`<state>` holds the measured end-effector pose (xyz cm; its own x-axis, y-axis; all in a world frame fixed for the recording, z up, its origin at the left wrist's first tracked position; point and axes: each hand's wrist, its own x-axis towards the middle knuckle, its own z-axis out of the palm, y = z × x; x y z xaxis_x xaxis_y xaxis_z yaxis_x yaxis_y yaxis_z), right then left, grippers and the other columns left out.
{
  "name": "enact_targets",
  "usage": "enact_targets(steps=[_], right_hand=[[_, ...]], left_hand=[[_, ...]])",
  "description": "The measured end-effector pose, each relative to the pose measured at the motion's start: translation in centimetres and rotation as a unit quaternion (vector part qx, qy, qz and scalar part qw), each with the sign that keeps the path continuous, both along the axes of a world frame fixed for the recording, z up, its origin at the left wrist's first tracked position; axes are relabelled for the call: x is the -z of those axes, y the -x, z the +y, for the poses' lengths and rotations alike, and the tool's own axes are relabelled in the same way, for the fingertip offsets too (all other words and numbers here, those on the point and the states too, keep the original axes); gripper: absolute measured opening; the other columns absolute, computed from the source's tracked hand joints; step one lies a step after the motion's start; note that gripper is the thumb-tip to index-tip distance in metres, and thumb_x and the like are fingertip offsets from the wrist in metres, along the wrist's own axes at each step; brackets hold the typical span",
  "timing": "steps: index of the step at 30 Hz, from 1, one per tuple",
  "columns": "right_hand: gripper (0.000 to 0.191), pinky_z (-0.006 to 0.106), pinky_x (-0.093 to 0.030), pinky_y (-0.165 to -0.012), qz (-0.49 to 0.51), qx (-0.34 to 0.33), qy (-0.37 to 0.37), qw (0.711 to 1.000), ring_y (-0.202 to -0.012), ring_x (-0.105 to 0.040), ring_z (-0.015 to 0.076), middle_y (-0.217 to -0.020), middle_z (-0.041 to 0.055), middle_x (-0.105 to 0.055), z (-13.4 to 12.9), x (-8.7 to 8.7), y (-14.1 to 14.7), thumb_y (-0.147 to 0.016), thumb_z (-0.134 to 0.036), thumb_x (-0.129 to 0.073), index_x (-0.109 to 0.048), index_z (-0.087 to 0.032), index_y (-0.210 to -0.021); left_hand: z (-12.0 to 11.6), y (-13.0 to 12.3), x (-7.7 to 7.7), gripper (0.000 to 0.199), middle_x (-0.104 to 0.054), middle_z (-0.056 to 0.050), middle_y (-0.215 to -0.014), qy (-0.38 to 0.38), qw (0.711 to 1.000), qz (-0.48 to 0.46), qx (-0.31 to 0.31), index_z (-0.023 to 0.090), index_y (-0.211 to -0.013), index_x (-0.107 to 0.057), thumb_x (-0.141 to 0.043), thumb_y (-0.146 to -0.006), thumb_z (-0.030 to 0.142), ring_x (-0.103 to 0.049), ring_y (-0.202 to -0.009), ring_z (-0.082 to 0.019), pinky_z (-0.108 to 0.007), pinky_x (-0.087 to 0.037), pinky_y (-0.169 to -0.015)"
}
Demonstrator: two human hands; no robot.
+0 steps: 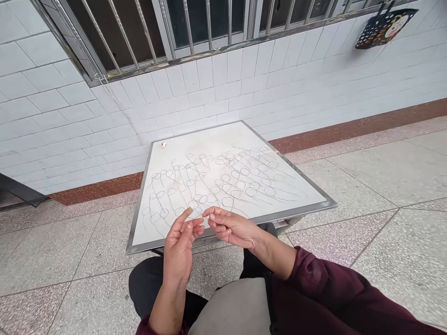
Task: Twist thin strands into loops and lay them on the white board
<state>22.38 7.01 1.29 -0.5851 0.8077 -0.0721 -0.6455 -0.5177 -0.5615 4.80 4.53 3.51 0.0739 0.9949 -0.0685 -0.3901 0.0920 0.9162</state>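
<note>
Many thin dark looped strands (240,184) are spread over a white table (202,135) with a grey metal edge. My left hand (181,239) is raised above the table's near edge, thumb and fingers pinched together. Close beside it on the right, my right hand (230,227) is also pinched, its fingertips nearly meeting those of the left. Whatever lies between the fingers is too thin to make out. Some loops lie just beyond both hands.
A small red and white object (164,145) sits at the table's far left corner. Behind stands a white tiled wall (209,83) with a barred window (206,23). A dark patterned bag (384,29) hangs at the upper right. My knees are under the near edge.
</note>
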Motion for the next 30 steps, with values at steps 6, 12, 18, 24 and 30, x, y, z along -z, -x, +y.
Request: enact_targets(steps=[6,12,18,24,30], right_hand=[[0.023,0.003,-0.037,-0.044,0.115,0.002,0.102,0.988,-0.057,-0.047,-0.0001,-0.079,0.0001,-0.057,0.7,0.7,-0.6,-0.087,-0.010,-0.064,-0.060,-0.012,-0.109],[0.018,0.012,-0.050,-0.064,0.029,0.092,0.022,0.995,-0.077,-0.057,0.0057,-0.099,0.0046,-0.060,0.4,0.7,-0.3,-0.086,-0.023,-0.068,-0.064,-0.015,-0.101],[0.026,0.021,-0.046,-0.063,-0.192,0.205,-0.147,0.948,-0.072,-0.053,0.0096,-0.083,0.0013,-0.058,0.3,0.6,0.1,-0.086,-0.044,-0.064,-0.067,-0.019,-0.091],[0.024,0.023,-0.048,-0.063,-0.205,0.245,-0.178,0.931,-0.076,-0.058,0.0106,-0.089,0.0019,-0.061,0.6,1.0,0.2,-0.086,-0.041,-0.063,-0.065,-0.020,-0.099],[0.025,0.021,-0.048,-0.056,-0.219,0.259,-0.175,0.924,-0.070,-0.058,0.0103,-0.086,0.0025,-0.063,0.7,1.6,0.3,-0.087,-0.042,-0.061,-0.068,-0.019,-0.094]], left_hand=[[-0.3,-0.6,0.4,0.052,-0.074,-0.006,-0.094,0.052,0.997,-0.039,0.035,0.021,-0.131,-0.055,-0.071,-0.081,0.024,-0.066,-0.078,-0.011,-0.026,-0.049,-0.081],[-0.5,-1.1,1.1,0.061,-0.075,-0.007,-0.096,0.089,0.994,-0.039,0.044,0.020,-0.135,-0.051,-0.073,-0.079,0.026,-0.066,-0.080,-0.013,-0.027,-0.049,-0.081],[-1.1,-1.5,2.0,0.063,-0.074,-0.007,-0.094,0.107,0.991,-0.016,0.078,0.020,-0.136,-0.048,-0.073,-0.079,0.029,-0.066,-0.082,-0.015,-0.029,-0.047,-0.082],[-1.6,-1.7,2.4,0.061,-0.073,-0.008,-0.091,0.094,0.989,0.030,0.111,0.020,-0.138,-0.045,-0.069,-0.083,0.031,-0.066,-0.085,-0.018,-0.033,-0.045,-0.084],[-1.7,-2.0,2.7,0.062,-0.073,-0.009,-0.092,0.078,0.987,0.054,0.128,0.020,-0.139,-0.045,-0.067,-0.084,0.035,-0.067,-0.089,-0.022,-0.037,-0.044,-0.087]])
